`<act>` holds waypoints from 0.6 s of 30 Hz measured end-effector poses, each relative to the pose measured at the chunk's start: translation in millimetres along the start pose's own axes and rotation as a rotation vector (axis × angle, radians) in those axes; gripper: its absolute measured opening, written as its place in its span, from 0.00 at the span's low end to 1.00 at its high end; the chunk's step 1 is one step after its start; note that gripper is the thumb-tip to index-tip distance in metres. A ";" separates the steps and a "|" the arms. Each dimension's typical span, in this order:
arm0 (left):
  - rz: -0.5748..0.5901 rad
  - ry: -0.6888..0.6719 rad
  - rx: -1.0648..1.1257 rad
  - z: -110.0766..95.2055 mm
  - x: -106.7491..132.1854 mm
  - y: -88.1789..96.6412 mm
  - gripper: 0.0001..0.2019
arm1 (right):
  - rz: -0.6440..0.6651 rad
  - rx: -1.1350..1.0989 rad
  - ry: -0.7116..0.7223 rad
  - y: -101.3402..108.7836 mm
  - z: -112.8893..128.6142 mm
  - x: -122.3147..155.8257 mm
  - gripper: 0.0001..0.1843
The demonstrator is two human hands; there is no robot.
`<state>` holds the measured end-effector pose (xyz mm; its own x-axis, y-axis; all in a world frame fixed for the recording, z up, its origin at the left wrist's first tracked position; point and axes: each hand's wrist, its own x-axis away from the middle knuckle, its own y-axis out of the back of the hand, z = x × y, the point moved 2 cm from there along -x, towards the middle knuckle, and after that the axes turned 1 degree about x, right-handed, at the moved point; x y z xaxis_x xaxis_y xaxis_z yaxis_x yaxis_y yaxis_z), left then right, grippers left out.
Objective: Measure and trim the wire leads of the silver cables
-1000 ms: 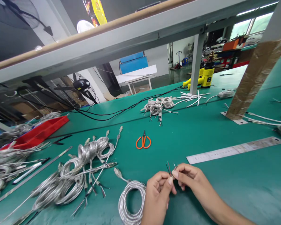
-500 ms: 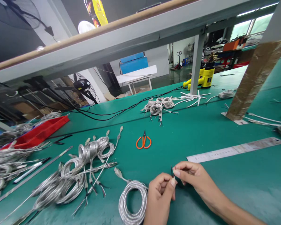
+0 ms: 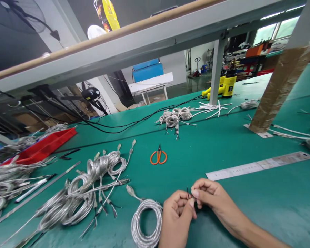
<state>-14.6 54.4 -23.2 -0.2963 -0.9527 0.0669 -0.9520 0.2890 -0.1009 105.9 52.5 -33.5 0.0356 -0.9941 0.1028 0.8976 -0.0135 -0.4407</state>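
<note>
My left hand [image 3: 177, 217] pinches the stripped end of a cable between thumb and forefinger. A thin black wire [image 3: 188, 193] sticks up from that pinch. Close against it, my right hand [image 3: 209, 194] closes its thumb and forefinger on a fine wire end, mostly covered by the fingertips. Beside my left wrist lies a coiled silver USB cable [image 3: 135, 227], its plug [image 3: 130, 190] pointing up and left; whether it runs into my left hand is hidden. Orange-handled scissors [image 3: 158, 157] lie beyond my hands, and a steel ruler [image 3: 258, 166] rests to the right.
Several bundled silver cables [image 3: 79, 186] cover the left of the green table [image 3: 186, 155]. A red tray [image 3: 45, 146] stands behind them. Farther back are pale coiled cables [image 3: 171, 120], white tubes [image 3: 209, 106] and yellow heat guns [image 3: 228, 84]. A taped post [image 3: 279, 86] rises at right.
My hands have drawn slightly closer together at the wire ends, and the black wire has shifted a little left and lower. Everything on the table stays in place.
</note>
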 end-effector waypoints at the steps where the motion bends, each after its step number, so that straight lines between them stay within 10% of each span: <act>1: -0.018 -0.019 0.010 -0.8 -0.1 -0.4 0.07 | -0.003 -0.017 -0.013 -0.3 -0.6 0.4 0.09; 13: -0.047 -0.055 -0.104 -6.1 -2.1 1.2 0.10 | -0.095 -0.187 -0.006 -7.0 -2.6 8.3 0.10; 18: -0.102 -0.094 -0.131 -7.9 -1.9 10.6 0.08 | 0.064 0.065 0.029 -12.4 -9.8 11.4 0.13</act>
<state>-24.7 60.0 -16.5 -0.1956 -0.9804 -0.0230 -0.9803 0.1948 0.0326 90.8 40.3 -35.6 0.0816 -0.9954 0.0506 0.9205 0.0558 -0.3867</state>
